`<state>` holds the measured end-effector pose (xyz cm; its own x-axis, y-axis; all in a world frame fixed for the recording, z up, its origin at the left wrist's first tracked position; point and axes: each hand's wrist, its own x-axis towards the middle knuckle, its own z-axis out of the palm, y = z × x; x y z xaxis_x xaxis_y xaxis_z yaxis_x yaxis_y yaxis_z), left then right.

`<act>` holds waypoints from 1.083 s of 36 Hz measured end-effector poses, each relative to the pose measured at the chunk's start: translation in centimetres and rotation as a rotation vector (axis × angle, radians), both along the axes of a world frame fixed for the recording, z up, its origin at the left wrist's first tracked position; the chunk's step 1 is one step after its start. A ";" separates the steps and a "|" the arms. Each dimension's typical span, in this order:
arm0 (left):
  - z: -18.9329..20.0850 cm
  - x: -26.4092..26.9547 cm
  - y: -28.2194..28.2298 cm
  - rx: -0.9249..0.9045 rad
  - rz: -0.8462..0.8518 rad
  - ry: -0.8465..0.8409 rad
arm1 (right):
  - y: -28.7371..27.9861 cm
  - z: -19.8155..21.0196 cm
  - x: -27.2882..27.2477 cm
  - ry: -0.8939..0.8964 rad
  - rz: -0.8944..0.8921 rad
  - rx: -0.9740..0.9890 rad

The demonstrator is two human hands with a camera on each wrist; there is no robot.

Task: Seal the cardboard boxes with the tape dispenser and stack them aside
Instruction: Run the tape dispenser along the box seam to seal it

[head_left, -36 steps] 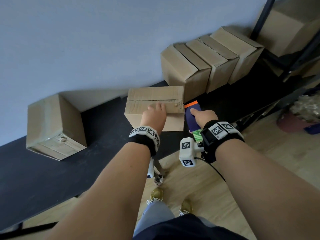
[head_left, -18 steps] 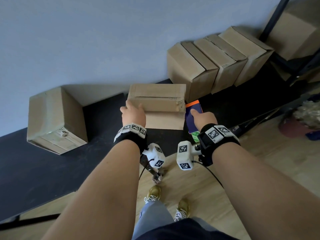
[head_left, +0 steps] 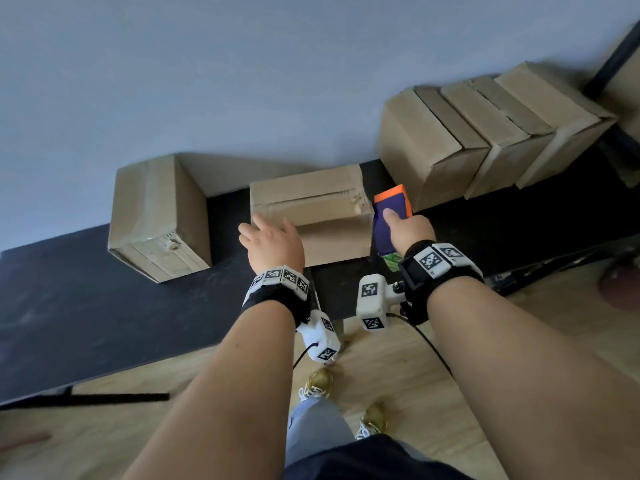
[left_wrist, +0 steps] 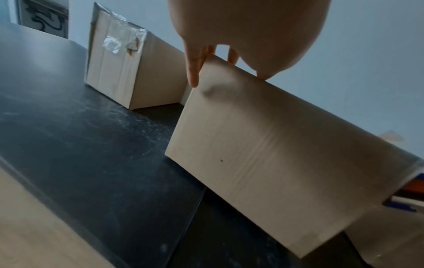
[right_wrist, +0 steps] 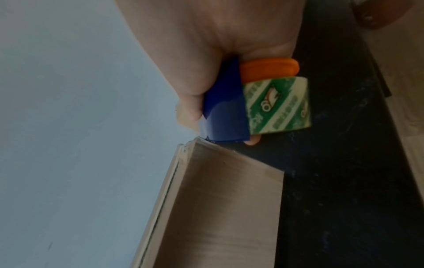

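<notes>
A cardboard box (head_left: 311, 199) stands on the black table (head_left: 104, 289) by the wall, with a worn strip of tape along its top seam. My left hand (head_left: 270, 235) lies over its near left top corner with the fingers fairly straight. In the left wrist view the fingertips (left_wrist: 193, 76) reach over that corner of the box (left_wrist: 275, 154). My right hand (head_left: 403, 226) grips a blue and orange tape dispenser (head_left: 386, 226) at the box's right end. The right wrist view shows the dispenser (right_wrist: 224, 112) with its green-printed tape roll (right_wrist: 277, 105) touching the box's upper corner (right_wrist: 224, 208).
Another box (head_left: 159, 216) with clear tape on its near face stands to the left, a short gap away. Three boxes (head_left: 485, 133) lean in a row against the wall at the right. A dark metal rack post (head_left: 613, 60) rises at the far right. Wooden floor lies below the table edge.
My left hand has slid from the middle of the box top to its near left corner. The right hand keeps the dispenser at the box's right end.
</notes>
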<state>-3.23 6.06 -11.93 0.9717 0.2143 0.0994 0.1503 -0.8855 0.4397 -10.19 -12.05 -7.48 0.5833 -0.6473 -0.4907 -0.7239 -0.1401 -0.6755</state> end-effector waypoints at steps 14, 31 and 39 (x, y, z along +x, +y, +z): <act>2.4 1.2 -2.5 0.042 -0.237 -0.113 | -0.9 2.5 -0.1 -0.216 -0.124 -0.030; 10.3 6.9 -7.7 -0.861 -0.419 0.661 | -1.9 6.8 -1.3 -0.405 0.133 0.048; 10.7 7.8 -7.4 -0.892 -0.452 0.787 | -1.7 7.0 -0.9 -0.385 0.144 0.050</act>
